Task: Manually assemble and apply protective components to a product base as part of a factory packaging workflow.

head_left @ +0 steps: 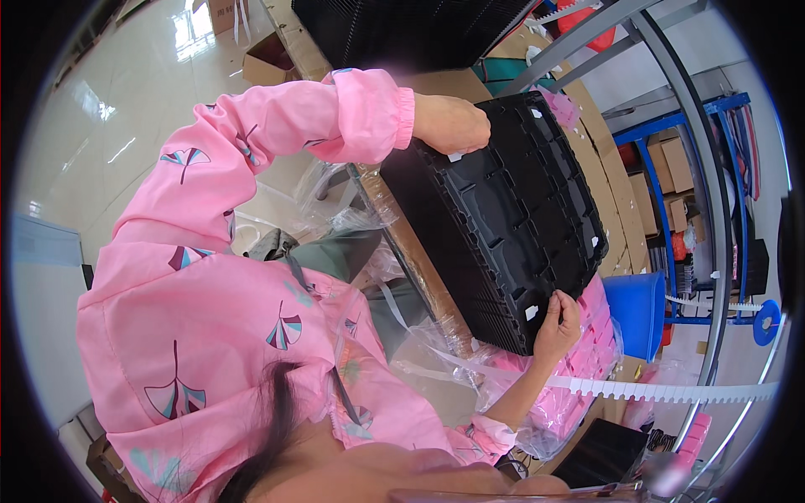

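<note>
**Two hands on the black trays!**

Centre frame, here's the stack of black trays [537, 218] on the worktop [616, 189], hollowed top tray showing white tags [531, 313] near its corners! The left hand [453, 126] curls over the upper end, its fingers' grip impossible to tell. The right hand [559, 325] is at the lower end, fingers together, anything between them unclear. Just right, a blue bin [633, 314]; lower right, pink pieces [597, 323] in clear plastic [537, 432]; far right, cardboard boxes [671, 163] on blue shelving [721, 103]!

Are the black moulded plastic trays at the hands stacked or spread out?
The black moulded plastic trays are stacked: many thin edges line the pile's side.
</note>
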### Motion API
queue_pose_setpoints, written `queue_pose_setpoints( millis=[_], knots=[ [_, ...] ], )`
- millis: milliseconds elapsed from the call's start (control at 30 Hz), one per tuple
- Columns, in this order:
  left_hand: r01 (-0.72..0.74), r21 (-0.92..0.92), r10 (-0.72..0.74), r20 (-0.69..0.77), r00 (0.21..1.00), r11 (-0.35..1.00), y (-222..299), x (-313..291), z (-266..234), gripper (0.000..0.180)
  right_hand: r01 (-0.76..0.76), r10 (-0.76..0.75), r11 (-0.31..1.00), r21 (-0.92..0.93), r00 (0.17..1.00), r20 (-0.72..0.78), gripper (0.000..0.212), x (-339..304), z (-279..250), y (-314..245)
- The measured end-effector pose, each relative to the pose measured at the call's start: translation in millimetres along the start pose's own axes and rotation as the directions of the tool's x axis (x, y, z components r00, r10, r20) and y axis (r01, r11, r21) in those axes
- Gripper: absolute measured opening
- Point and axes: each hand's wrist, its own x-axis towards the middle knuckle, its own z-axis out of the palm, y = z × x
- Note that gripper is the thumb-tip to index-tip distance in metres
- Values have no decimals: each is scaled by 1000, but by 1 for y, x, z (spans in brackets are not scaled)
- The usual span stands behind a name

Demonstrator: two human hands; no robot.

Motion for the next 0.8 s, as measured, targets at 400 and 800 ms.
queue_pose_setpoints(
  millis=[400,800],
  knots=[
    [-121,36,123,-82,989,992,-3,-18,4,12,-11,11,1000,8,1000,-7,9,1,0,-4],
    [-191,65,193,-30,981,979,-5,-15,-3,18,3,-3,1000,-19,1000,-6,9,2,1,-6]
  ],
)
